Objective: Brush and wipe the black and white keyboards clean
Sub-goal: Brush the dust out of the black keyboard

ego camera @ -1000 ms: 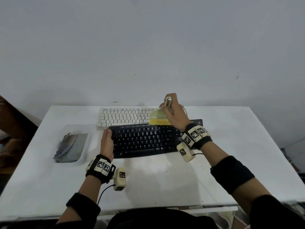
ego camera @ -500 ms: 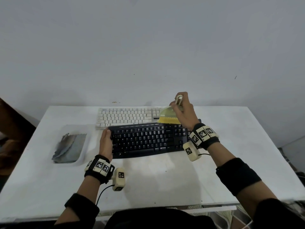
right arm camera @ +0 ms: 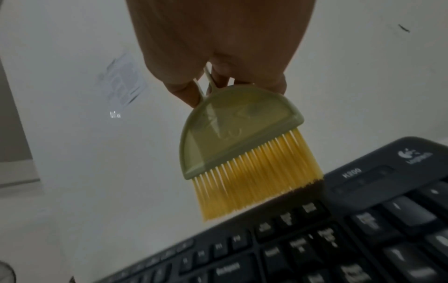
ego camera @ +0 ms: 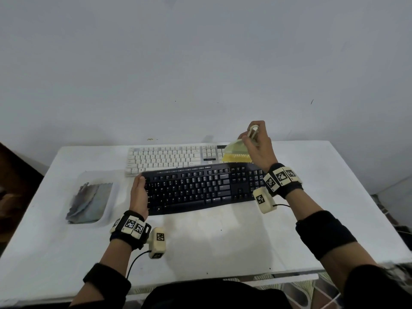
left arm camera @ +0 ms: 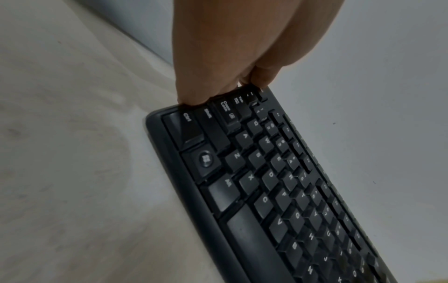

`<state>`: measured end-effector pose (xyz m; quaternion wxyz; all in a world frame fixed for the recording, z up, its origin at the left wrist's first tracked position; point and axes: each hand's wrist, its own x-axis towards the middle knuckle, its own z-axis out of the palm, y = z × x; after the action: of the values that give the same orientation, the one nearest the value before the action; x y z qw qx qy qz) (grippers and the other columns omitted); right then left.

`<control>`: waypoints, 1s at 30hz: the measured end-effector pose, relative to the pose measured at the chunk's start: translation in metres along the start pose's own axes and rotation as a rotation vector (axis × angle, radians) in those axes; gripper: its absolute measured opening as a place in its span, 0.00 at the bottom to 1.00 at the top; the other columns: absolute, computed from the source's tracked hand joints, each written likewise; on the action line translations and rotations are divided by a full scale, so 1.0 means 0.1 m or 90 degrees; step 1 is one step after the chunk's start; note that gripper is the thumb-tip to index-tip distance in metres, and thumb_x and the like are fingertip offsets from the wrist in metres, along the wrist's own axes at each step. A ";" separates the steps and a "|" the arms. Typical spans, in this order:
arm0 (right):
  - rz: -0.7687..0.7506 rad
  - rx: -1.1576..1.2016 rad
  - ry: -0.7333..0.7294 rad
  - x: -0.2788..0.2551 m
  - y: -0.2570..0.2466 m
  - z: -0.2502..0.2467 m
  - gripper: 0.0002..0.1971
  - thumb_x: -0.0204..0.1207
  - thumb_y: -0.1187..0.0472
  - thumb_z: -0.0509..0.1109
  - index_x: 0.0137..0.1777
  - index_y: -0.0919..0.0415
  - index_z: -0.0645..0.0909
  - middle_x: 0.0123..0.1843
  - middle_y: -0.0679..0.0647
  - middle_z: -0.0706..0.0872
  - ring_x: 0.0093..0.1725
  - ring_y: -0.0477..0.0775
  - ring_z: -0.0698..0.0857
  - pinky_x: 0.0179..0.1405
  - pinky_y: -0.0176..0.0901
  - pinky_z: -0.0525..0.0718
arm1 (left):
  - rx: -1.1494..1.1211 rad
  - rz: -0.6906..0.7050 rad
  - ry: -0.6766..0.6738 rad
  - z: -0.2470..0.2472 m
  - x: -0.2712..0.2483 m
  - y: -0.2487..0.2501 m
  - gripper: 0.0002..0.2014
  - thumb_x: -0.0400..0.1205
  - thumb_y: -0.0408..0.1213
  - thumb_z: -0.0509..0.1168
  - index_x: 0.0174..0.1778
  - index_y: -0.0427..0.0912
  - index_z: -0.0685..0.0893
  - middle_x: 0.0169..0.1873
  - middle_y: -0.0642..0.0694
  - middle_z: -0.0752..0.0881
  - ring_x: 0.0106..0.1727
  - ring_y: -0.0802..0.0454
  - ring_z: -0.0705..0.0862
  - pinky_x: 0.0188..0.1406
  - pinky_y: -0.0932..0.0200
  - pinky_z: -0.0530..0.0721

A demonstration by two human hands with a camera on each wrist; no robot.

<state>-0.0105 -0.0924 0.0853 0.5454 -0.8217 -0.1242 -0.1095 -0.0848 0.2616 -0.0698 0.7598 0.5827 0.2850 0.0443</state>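
Observation:
The black keyboard (ego camera: 196, 188) (left arm camera: 278, 191) (right arm camera: 363, 239) lies on the white table in front of the white keyboard (ego camera: 165, 156). My left hand (ego camera: 138, 192) (left arm camera: 230, 47) lies along the black keyboard's left end, with its fingertips pressing on the rim beside the Ctrl and Shift keys. My right hand (ego camera: 258, 146) (right arm camera: 218, 38) grips the thin handle of a small brush (ego camera: 236, 152) (right arm camera: 240, 141), which has a pale green head and yellow bristles. The bristles hang at the black keyboard's back edge near its right end. They cover the right end of the white keyboard.
A clear plastic tray (ego camera: 116, 186) with a crumpled grey cloth (ego camera: 89, 197) in it sits left of the keyboards. The white table (ego camera: 223, 241) stands against a plain wall. Its front and right edges are in view.
My right hand has carried the brush to the right along the back of the black keyboard and a little upward. The left hand has stayed at the keyboard's left end.

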 end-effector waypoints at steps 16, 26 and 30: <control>-0.002 -0.066 -0.048 -0.07 0.05 0.04 0.10 0.85 0.64 0.64 0.58 0.49 0.68 0.46 0.52 0.89 0.48 0.59 0.88 0.47 0.54 0.89 | -0.038 -0.032 -0.009 0.03 -0.11 0.10 0.18 0.95 0.44 0.51 0.78 0.50 0.78 0.68 0.45 0.85 0.69 0.46 0.83 0.57 0.49 0.84; -0.009 -0.203 -0.006 -0.07 0.08 -0.09 0.07 0.87 0.54 0.63 0.59 0.44 0.69 0.47 0.43 0.88 0.47 0.47 0.89 0.57 0.63 0.85 | -0.122 -0.101 -0.074 -0.01 -0.22 0.25 0.17 0.94 0.42 0.53 0.73 0.53 0.83 0.65 0.41 0.89 0.68 0.40 0.86 0.57 0.42 0.86; -0.099 -0.104 -0.115 -0.29 -0.30 0.56 0.05 0.88 0.58 0.66 0.61 0.52 0.75 0.54 0.48 0.91 0.51 0.46 0.90 0.49 0.43 0.91 | -0.154 -0.112 -0.115 -0.05 -0.26 0.28 0.19 0.93 0.38 0.53 0.78 0.46 0.80 0.67 0.37 0.88 0.62 0.41 0.88 0.53 0.45 0.88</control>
<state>-0.0453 -0.0325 0.0806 0.4533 -0.8576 -0.2271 -0.0865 -0.1013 0.2639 -0.0356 0.8477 0.4618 0.2577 -0.0408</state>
